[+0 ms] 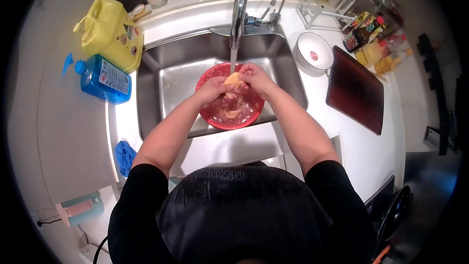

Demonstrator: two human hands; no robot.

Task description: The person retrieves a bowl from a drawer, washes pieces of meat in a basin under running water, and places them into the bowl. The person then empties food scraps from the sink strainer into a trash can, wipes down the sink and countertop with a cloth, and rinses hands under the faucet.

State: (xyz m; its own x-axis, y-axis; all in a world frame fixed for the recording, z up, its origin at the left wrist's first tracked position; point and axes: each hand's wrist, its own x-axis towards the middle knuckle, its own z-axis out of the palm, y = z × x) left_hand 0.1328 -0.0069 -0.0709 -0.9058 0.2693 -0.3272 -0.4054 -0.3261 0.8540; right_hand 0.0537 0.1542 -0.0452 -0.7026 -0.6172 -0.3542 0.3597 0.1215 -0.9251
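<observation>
Water runs from a chrome faucet [238,14] into a red bowl [206,115] standing in the steel sink [168,80]. Over the bowl, my left hand [215,90] and my right hand [256,79] are close together, fingers pinched round a pale yellow piece of food [233,79] under the stream. What the piece is cannot be made out. Another pale yellow piece [231,114] lies in the water at the bottom of the bowl.
Left of the sink are a yellow jug [111,34], a blue soap bottle [105,79] and a blue cloth [125,157]. On the right are a white bowl [305,48] with a small pinkish piece inside, a dark cutting board [356,90], a white rack [325,5] and several bottles.
</observation>
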